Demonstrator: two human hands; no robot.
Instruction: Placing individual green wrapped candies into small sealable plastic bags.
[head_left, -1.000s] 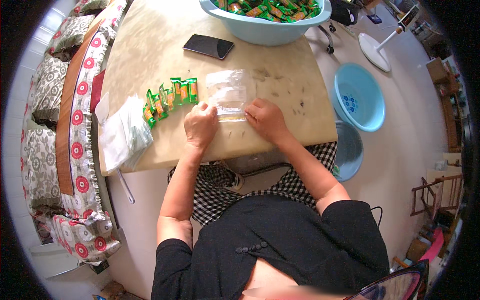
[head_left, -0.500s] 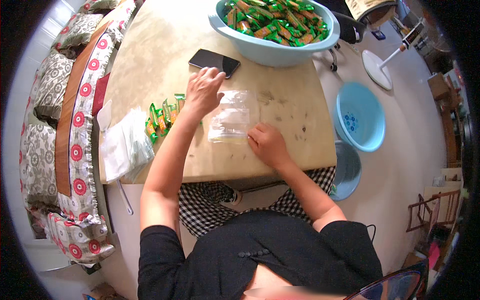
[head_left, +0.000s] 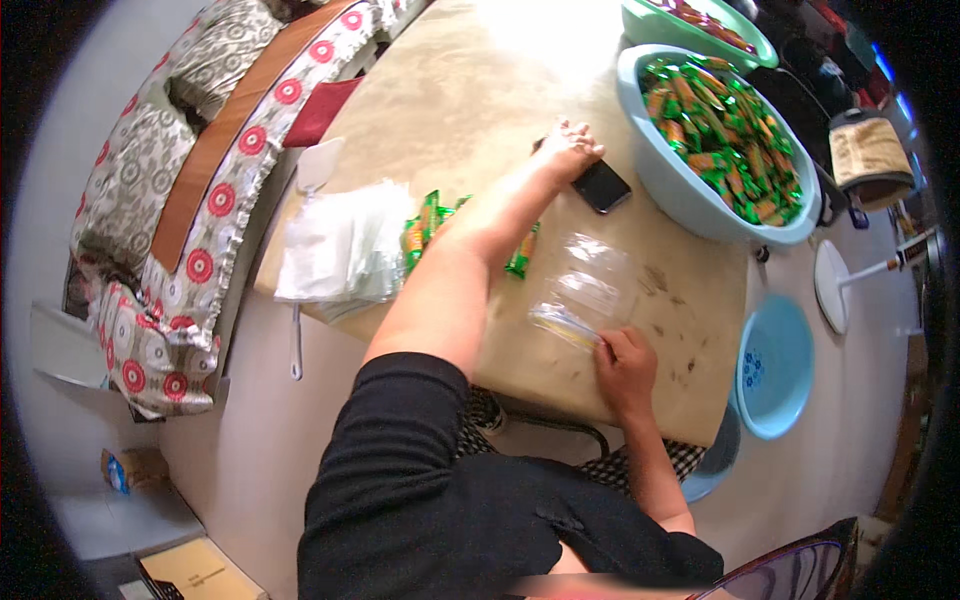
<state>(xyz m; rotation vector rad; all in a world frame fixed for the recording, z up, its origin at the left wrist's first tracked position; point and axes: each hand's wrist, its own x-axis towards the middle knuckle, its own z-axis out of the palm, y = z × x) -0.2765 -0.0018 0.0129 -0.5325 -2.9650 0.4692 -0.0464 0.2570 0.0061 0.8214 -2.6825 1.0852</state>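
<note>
I see the clear bag (head_left: 585, 285) lying flat on the worktop (head_left: 700, 290). My right hand (head_left: 625, 368) is curled at its near right corner; I can't tell whether it pinches the plastic. My left hand (head_left: 570, 150), fingers loosely spread and seemingly holding nothing, is over the black phone (head_left: 602, 188). Beyond, green packets (head_left: 725, 140) fill the blue basin (head_left: 690, 205).

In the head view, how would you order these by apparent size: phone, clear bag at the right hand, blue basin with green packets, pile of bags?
1. Blue basin
2. Pile of bags
3. Clear bag
4. Phone, partly hidden by the left hand
</note>
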